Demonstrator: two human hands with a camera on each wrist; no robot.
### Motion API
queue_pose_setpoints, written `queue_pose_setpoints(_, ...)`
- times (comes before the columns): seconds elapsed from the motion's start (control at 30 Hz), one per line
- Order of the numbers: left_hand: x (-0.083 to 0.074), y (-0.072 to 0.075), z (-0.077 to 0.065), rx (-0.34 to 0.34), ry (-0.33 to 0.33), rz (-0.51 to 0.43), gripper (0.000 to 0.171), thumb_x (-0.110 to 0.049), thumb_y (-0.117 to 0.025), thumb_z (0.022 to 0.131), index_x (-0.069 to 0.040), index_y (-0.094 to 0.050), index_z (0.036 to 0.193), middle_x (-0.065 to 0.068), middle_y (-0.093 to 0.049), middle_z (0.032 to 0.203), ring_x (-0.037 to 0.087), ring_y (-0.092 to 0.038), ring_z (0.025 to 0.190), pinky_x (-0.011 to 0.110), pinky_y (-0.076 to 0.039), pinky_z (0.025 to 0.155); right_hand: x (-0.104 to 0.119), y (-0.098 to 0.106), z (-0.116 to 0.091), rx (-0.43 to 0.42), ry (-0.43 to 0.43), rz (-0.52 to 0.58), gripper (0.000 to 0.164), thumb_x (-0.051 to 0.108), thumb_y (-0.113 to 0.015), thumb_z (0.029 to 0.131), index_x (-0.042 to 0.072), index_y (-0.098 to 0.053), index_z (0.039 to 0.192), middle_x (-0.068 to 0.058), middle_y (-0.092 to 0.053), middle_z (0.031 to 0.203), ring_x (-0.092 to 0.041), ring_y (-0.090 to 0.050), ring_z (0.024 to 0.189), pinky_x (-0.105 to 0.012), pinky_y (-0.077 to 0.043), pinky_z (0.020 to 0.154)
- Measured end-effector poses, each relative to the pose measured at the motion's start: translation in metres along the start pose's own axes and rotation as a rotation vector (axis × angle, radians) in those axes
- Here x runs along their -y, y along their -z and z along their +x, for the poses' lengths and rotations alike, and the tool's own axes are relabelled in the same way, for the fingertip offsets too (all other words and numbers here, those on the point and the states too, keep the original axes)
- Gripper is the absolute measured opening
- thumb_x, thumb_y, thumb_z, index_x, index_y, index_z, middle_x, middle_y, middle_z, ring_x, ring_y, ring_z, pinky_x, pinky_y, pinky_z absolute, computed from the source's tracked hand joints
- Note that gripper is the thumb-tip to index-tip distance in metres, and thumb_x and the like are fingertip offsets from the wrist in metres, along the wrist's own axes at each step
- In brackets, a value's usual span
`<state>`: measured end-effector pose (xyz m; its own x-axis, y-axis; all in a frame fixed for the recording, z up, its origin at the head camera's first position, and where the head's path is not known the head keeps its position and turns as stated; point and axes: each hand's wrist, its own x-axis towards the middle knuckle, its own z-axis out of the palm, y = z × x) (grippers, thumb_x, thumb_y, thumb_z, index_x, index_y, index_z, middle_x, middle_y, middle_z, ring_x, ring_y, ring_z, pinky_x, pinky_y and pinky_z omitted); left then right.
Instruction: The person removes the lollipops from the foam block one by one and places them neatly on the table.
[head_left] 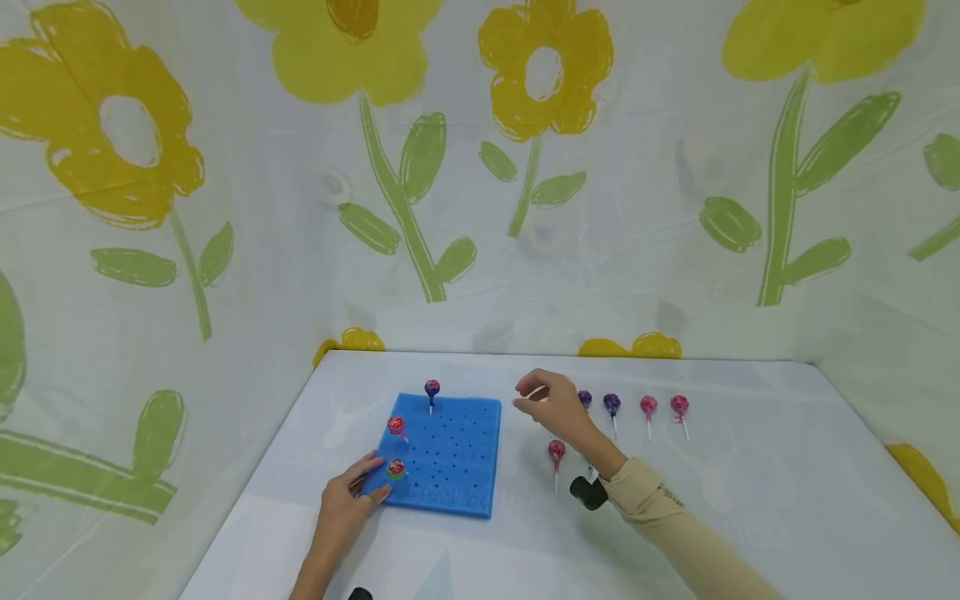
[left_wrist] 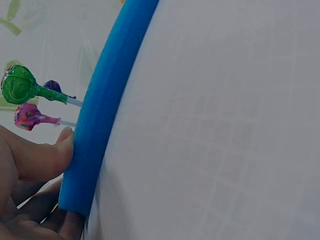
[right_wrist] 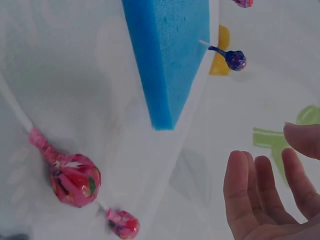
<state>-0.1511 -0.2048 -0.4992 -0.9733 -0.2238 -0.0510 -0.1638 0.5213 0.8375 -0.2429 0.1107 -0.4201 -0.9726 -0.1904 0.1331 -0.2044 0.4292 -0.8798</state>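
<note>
My left hand [head_left: 342, 504] grips the near left corner of a blue foam board [head_left: 457, 458] dotted with small holes. In the left wrist view its thumb presses the board's side edge. Three wrapped lollipops stand by their sticks along the board's left side: a purple one [head_left: 431, 387] at the back, a pink-red one [head_left: 396, 426] in the middle and a green one [left_wrist: 20, 85] near the left hand. My right hand [head_left: 557, 407] hovers between the board and the loose lollipops, fingers loosely bent, holding nothing. Beneath its wrist, a lollipop is mostly hidden.
Right of the board, loose lollipops lie on the white table [head_left: 750, 500]: a purple one [head_left: 612, 403], a pink one [head_left: 648, 404], another pink one [head_left: 679, 405], and a nearer pink one [head_left: 556, 451]. Another purple lollipop [head_left: 585, 398] is partly behind the right hand. A flower-printed curtain [head_left: 600, 275] surrounds the table.
</note>
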Motion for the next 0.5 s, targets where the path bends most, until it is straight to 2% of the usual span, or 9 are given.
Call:
queue_pose_setpoints(0.2, 0.002, 0.001, 0.000, -0.002, -0.004, -0.003, 0.044, -0.001, -0.071, 0.080, -0.003, -0.062, 0.123, 0.014, -0.046, 0.141, 0.037, -0.040, 0.130, 0.045, -0.037, 0.106, 0.007, -0.014, 0.011, 0.011, -0.005, 0.053, 0.016, 0.012, -0.071, 0.084, 0.006, -0.063, 0.097, -0.012, -0.064, 0.097, -0.022, -0.061, 0.085, -0.030, -0.059, 0.067)
queue_pose_setpoints(0.5, 0.002, 0.000, 0.001, -0.010, -0.018, -0.004, 0.043, 0.001, -0.072, 0.079, -0.003, -0.063, 0.121, 0.014, -0.048, 0.140, 0.038, -0.042, 0.129, 0.044, -0.039, 0.104, 0.018, -0.036, 0.026, 0.020, -0.015, 0.088, 0.024, 0.016, -0.072, 0.084, 0.009, -0.062, 0.104, -0.010, -0.063, 0.106, -0.022, -0.062, 0.094, -0.033, -0.058, 0.077)
